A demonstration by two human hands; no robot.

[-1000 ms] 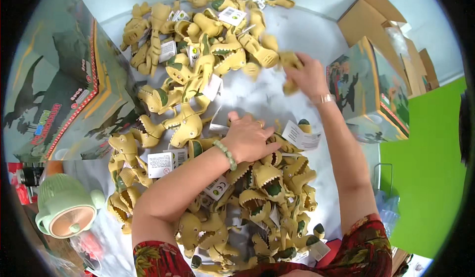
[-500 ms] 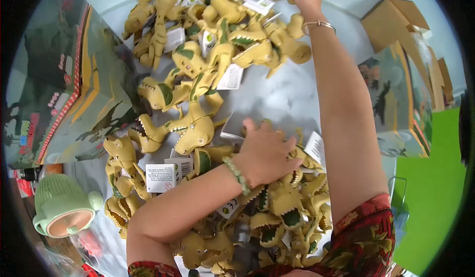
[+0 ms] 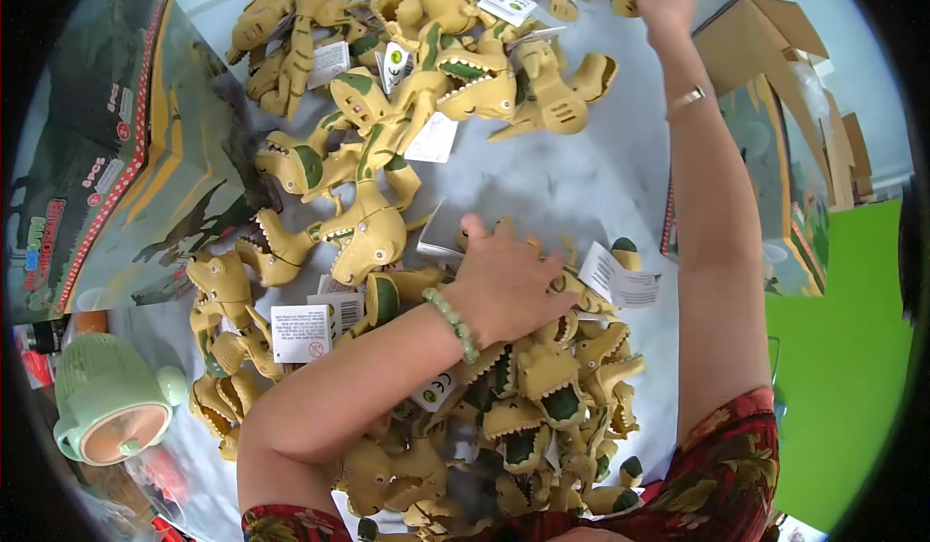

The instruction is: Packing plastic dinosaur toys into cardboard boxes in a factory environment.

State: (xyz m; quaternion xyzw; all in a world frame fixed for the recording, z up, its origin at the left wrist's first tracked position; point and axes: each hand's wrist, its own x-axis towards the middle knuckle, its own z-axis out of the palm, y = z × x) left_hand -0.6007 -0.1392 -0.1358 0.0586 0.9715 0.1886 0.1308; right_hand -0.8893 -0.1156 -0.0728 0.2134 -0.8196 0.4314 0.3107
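Note:
My left hand [image 3: 504,285], a green bead bracelet at its wrist, lies with fingers spread on a heap of tan toy dinosaurs [image 3: 552,382] with green patches, open toothed jaws and white tags. At the far right, my right hand [image 3: 664,0] has its fingers curled over a tan toy dinosaur [image 3: 628,0], partly hidden under them and cut off by the top of the view. More toy dinosaurs [image 3: 363,237] reach from the left of my left hand up to a far pile [image 3: 446,4]. One lone toy [image 3: 557,92] sits at that pile's right end.
A tall printed dark carton [image 3: 92,154] stands on the left, with a similar carton [image 3: 775,193] on the right. Open brown cardboard boxes [image 3: 765,33] are behind the right one. A pale green lidded pot-shaped thing [image 3: 116,397] sits lower left. Bright green surface [image 3: 843,348] lies at right.
My right hand has moved to the right at the far side, with a tan toy dinosaur now showing under its fingers. My left hand stays spread on the near heap. The view has shifted slightly.

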